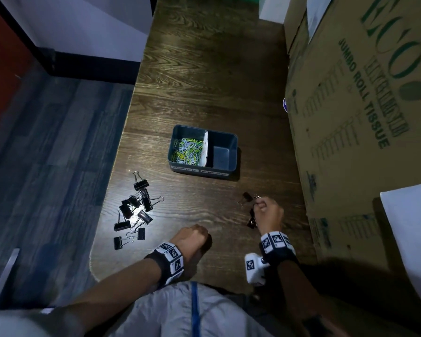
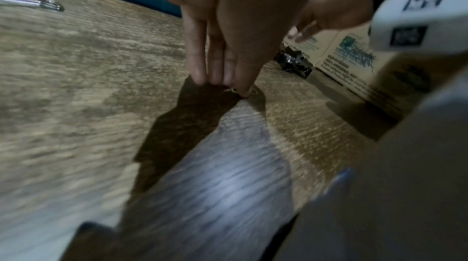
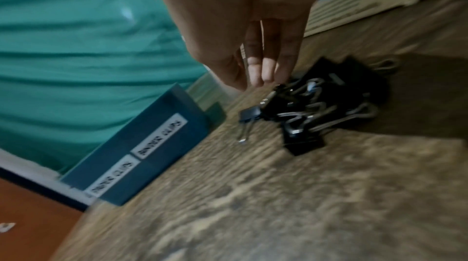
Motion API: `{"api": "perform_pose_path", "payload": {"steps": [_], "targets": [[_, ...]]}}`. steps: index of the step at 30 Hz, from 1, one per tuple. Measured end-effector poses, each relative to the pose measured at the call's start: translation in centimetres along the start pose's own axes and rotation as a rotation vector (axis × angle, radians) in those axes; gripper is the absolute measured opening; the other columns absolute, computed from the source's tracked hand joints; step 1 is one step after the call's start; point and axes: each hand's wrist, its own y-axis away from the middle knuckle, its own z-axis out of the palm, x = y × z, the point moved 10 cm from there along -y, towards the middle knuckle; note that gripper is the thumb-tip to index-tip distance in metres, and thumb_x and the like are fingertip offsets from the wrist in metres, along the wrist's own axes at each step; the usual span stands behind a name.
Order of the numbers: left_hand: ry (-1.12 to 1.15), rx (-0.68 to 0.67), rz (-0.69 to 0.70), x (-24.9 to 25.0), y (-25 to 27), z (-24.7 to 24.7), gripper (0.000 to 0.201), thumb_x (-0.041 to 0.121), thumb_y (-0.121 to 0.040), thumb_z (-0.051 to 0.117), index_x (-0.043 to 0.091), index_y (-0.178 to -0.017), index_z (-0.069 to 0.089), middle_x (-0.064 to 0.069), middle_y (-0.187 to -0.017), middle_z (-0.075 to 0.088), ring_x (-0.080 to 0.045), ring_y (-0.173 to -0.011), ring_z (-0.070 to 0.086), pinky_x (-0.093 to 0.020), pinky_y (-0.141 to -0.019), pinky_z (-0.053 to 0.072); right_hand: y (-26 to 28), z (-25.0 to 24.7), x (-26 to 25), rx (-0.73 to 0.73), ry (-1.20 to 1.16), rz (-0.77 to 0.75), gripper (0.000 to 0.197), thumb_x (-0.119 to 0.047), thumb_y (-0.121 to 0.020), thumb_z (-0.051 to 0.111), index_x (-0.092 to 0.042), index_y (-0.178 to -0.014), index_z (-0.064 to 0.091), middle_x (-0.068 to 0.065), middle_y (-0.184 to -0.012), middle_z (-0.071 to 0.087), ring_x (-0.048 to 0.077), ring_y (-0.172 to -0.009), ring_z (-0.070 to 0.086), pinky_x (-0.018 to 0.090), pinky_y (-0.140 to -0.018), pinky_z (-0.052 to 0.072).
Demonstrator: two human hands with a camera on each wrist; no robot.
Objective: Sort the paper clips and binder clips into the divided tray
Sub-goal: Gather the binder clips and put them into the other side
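The dark blue divided tray [image 1: 231, 139] stands mid-table; its left compartment holds several coloured paper clips [image 1: 187, 152] and its right compartment is bare. Labels mark the tray's front [image 3: 142, 155]. Several black binder clips [image 1: 134, 210] lie scattered to the left. A smaller cluster of binder clips [image 3: 316, 105] lies under my right hand [image 1: 267, 212], whose fingers [image 3: 263, 73] point down, gathered just above the cluster; a pinch is not clear. My left hand [image 1: 192, 237] presses straight fingertips [image 2: 243, 87] on a green paper clip [image 2: 234, 90] on the table.
A large cardboard box [image 1: 362, 105] walls off the right side, close to my right hand. The wooden table [image 1: 204, 81] ends at a left edge beside the scattered clips, with floor below. A white sheet [image 1: 411, 227] lies at the right.
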Motion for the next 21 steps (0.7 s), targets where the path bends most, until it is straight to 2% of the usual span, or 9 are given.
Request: {"api": "perform_pose_path", "payload": {"steps": [1, 3, 7, 10, 12, 14, 17, 19, 21], "targets": [[0.043, -0.011, -0.035, -0.3, 0.1, -0.1, 0.01, 0.022, -0.063, 0.059, 0.019, -0.072, 0.055, -0.002, -0.084, 0.061, -0.025, -0.075, 0.059, -0.025, -0.057, 0.039, -0.2, -0.4, 1.3, 0.033, 0.005, 0.009, 0.016, -0.003, -0.082, 0.072, -0.015, -0.093, 0.071, 0.008, -0.096, 0.068, 0.025, -0.091, 0.065, 0.038, -0.076, 0.056], [0.134, -0.01, -0.075, -0.6, 0.0, -0.5, 0.009, 0.02, -0.062, 0.061, 0.018, -0.064, 0.052, -0.001, -0.072, 0.062, -0.023, -0.066, 0.061, -0.021, -0.053, 0.033, -0.6, -0.7, 3.5, 0.058, 0.06, 0.071, 0.02, -0.007, -0.08, 0.075, -0.014, -0.099, 0.069, 0.013, -0.106, 0.063, 0.033, -0.105, 0.058, 0.046, -0.085, 0.052], [0.168, -0.075, -0.126, -0.9, -0.3, -0.6, 0.003, 0.018, -0.072, 0.063, 0.017, -0.07, 0.062, -0.003, -0.078, 0.068, -0.025, -0.07, 0.063, -0.023, -0.056, 0.037, -1.7, -0.6, 5.7, 0.007, 0.105, 0.199, 0.048, -0.028, -0.081, 0.077, -0.018, -0.124, 0.059, 0.017, -0.135, 0.046, 0.035, -0.126, 0.04, 0.052, -0.1, 0.043], [0.224, -0.119, -0.195, -1.3, 0.1, 0.1, 0.006, 0.019, -0.071, 0.063, 0.014, -0.071, 0.06, 0.0, -0.074, 0.068, -0.023, -0.068, 0.063, -0.022, -0.056, 0.041, -1.9, 1.8, 5.3, -0.217, 0.101, 0.218, 0.083, -0.048, -0.081, 0.075, -0.03, -0.15, 0.034, 0.012, -0.159, 0.022, 0.037, -0.142, 0.023, 0.054, -0.112, 0.031], [0.251, -0.136, -0.215, -1.7, 0.2, 0.2, 0.008, 0.021, -0.075, 0.065, 0.015, -0.072, 0.059, -0.003, -0.08, 0.069, -0.025, -0.074, 0.065, -0.024, -0.06, 0.045, -1.5, 3.8, 4.4, -0.375, 0.172, 0.208, 0.095, -0.059, -0.078, 0.073, -0.04, -0.154, 0.021, 0.005, -0.165, 0.004, 0.036, -0.149, 0.009, 0.059, -0.117, 0.021], [0.25, -0.076, -0.229, -2.8, 0.2, -0.8, 0.01, 0.027, -0.078, 0.066, 0.017, -0.08, 0.065, -0.005, -0.087, 0.069, -0.026, -0.079, 0.064, -0.028, -0.068, 0.05, -0.8, 5.3, 3.0, -0.447, 0.294, 0.142, 0.096, -0.064, -0.077, 0.071, -0.043, -0.154, 0.018, 0.004, -0.166, -0.003, 0.035, -0.15, 0.004, 0.06, -0.117, 0.017], [0.296, 0.109, -0.289, -5.9, -0.3, -4.5, 0.018, 0.035, -0.077, 0.065, 0.02, -0.087, 0.068, -0.003, -0.092, 0.069, -0.024, -0.08, 0.064, -0.027, -0.071, 0.05, 0.5, 6.7, 1.0, -0.432, 0.4, 0.006, 0.085, -0.06, -0.082, 0.068, -0.044, -0.152, 0.022, 0.008, -0.165, -0.001, 0.035, -0.15, 0.005, 0.06, -0.117, 0.017], [0.391, 0.249, -0.368, -8.8, -0.6, -8.4, 0.012, 0.032, -0.075, 0.066, 0.022, -0.081, 0.067, -0.001, -0.086, 0.07, -0.024, -0.08, 0.066, -0.031, -0.072, 0.053, 1.9, 7.7, -0.2, -0.415, 0.429, -0.069, 0.078, -0.054, -0.085, 0.067, -0.042, -0.151, 0.026, 0.01, -0.165, 0.002, 0.035, -0.149, 0.007, 0.06, -0.117, 0.018], [0.496, 0.423, -0.423, -11.3, -0.7, -12.8, 0.005, 0.027, -0.078, 0.067, 0.023, -0.075, 0.066, 0.002, -0.076, 0.07, -0.018, -0.072, 0.067, -0.031, -0.068, 0.055, 3.5, 8.5, -1.5, -0.399, 0.433, -0.117, 0.073, -0.049, -0.087, 0.067, -0.039, -0.15, 0.03, 0.011, -0.164, 0.007, 0.034, -0.149, 0.01, 0.058, -0.117, 0.02]]}}
